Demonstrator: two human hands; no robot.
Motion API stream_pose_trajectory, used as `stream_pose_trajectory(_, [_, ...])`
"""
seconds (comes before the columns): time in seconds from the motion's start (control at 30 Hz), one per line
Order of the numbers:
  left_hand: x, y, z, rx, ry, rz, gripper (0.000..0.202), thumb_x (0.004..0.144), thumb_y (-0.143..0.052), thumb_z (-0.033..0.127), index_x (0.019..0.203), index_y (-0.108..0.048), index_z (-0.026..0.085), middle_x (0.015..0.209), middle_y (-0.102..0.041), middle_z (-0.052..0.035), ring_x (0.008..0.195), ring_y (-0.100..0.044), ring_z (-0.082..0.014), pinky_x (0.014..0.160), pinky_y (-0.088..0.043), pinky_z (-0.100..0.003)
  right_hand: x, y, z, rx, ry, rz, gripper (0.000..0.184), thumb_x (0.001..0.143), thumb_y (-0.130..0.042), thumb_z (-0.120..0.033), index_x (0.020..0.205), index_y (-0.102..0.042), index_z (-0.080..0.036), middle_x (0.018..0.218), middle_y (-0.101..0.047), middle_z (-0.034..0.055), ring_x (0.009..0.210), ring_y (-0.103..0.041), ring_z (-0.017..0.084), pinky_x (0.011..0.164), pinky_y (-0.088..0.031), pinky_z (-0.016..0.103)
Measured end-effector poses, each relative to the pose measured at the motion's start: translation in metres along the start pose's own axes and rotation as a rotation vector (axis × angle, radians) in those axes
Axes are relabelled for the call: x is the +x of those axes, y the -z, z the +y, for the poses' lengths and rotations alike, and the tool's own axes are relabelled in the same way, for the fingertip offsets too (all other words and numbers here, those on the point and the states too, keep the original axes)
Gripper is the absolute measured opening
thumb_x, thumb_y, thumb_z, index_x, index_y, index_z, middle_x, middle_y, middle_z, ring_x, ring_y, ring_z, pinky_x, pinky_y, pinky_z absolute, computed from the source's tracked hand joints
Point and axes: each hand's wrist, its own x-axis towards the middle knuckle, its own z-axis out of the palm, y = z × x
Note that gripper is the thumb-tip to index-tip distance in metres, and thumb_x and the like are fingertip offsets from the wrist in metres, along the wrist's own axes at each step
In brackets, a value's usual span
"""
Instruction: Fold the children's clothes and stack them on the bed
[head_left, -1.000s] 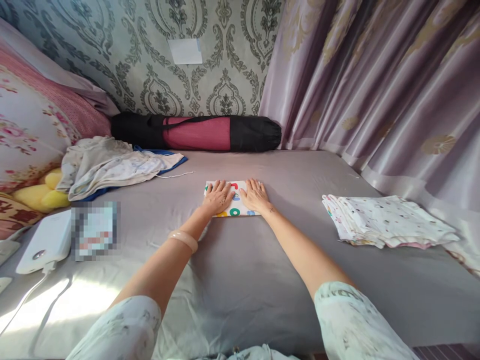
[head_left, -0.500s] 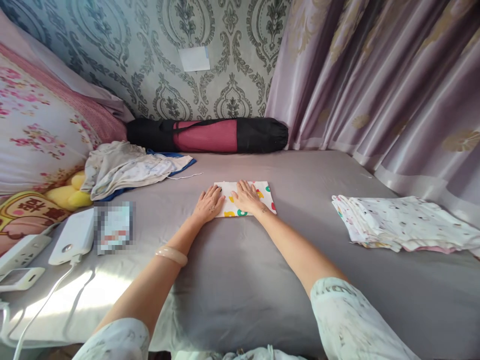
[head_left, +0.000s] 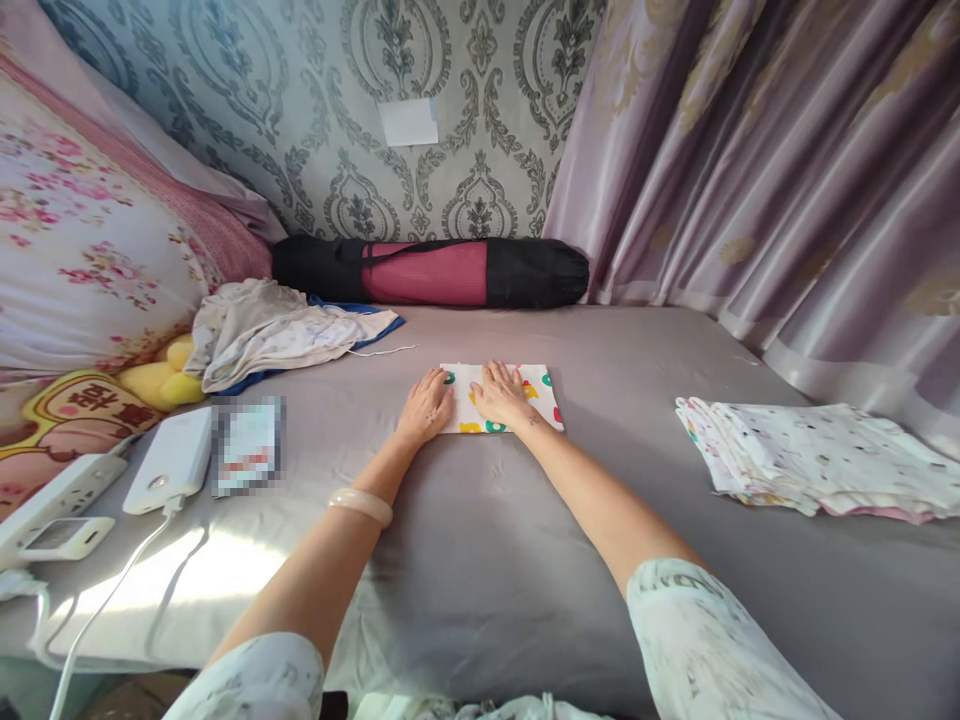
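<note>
Cushion [head_left: 75,437], nine o'clock: dark characters (not clearly legible). Pale item [head_left: 251,437], nine o'clock: pixelated, unreadable. Left hand [head_left: 426,406]: fingers extended, on left edge of folded cloth [head_left: 463,407], dial centre. Right hand [head_left: 502,396]: fingers spread flat upon it. Cloth stack [head_left: 821,455], three o'clock.

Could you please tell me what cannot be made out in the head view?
Head view: the print on the middle of the folded cloth, hidden under the right hand.
Head view: part of its left edge, hidden by the left hand.
Head view: what the pale item is, blurred into blocks.
Head view: the right end of the cloth stack, cut off by the right edge.
Head view: any reading on the white device, too small to tell.
</note>
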Motion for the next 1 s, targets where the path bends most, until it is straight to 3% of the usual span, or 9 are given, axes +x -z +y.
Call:
stream_pose_trajectory(0.23, [0.004,0.002,-0.013,-0.177,0.009,0.170,0.041,0.089,-0.037,0.020,0.127,-0.053,0.017,0.132,-0.058,-0.0133,0.128,-0.052,-0.0235,0.111,-0.040,-0.044,0.009,-0.014,-0.027,0.018,0.098,0.057,0.060,0.101,-0.024,-0.037,0.151,-0.030,-0.004,0.160,-0.026,0.0151,0.148,-0.018,0.026,0.119,-0.009,0.047])
stream_pose_trajectory(0.5, [-0.001,0.017,0.002,-0.203,0.158,0.107,0.044,0.092,-0.034,0.022,0.132,-0.050,0.017,0.136,-0.057,-0.0118,0.128,-0.051,-0.0226,0.111,-0.040,-0.043,0.010,-0.016,-0.028,0.003,0.085,0.043,0.061,0.101,-0.024,-0.039,0.151,-0.030,-0.005,0.159,-0.028,0.0161,0.147,-0.021,0.027,0.119,-0.012,0.048])
stream_pose_trajectory(0.67, [-0.001,0.022,0.008,-0.236,0.186,0.117,0.043,0.095,-0.031,0.026,0.131,-0.051,0.016,0.136,-0.057,-0.0124,0.129,-0.050,-0.0229,0.112,-0.038,-0.043,0.017,-0.015,-0.046,-0.007,0.127,0.066,0.059,0.101,-0.022,-0.036,0.151,-0.032,-0.007,0.161,-0.023,0.0145,0.149,-0.014,0.025,0.119,-0.006,0.048])
stream_pose_trajectory(0.77, [-0.001,0.024,0.010,-0.252,0.207,0.130,0.045,0.098,-0.027,0.032,0.131,-0.052,0.013,0.136,-0.057,-0.0141,0.130,-0.050,-0.0230,0.113,-0.037,-0.042,0.023,-0.021,-0.055,-0.006,0.150,0.016,0.059,0.100,-0.020,-0.034,0.152,-0.030,-0.007,0.161,-0.022,0.0132,0.150,-0.013,0.024,0.120,-0.005,0.046])
stream_pose_trajectory(1.0, [-0.002,0.025,0.012,-0.257,0.208,0.125,0.048,0.099,-0.026,0.035,0.131,-0.052,0.010,0.137,-0.056,-0.0156,0.131,-0.049,-0.0228,0.113,-0.036,-0.039,0.027,-0.027,-0.058,-0.023,0.138,-0.020,0.059,0.100,-0.020,-0.032,0.152,-0.028,-0.007,0.161,-0.024,0.0125,0.150,-0.013,0.024,0.120,-0.007,0.047])
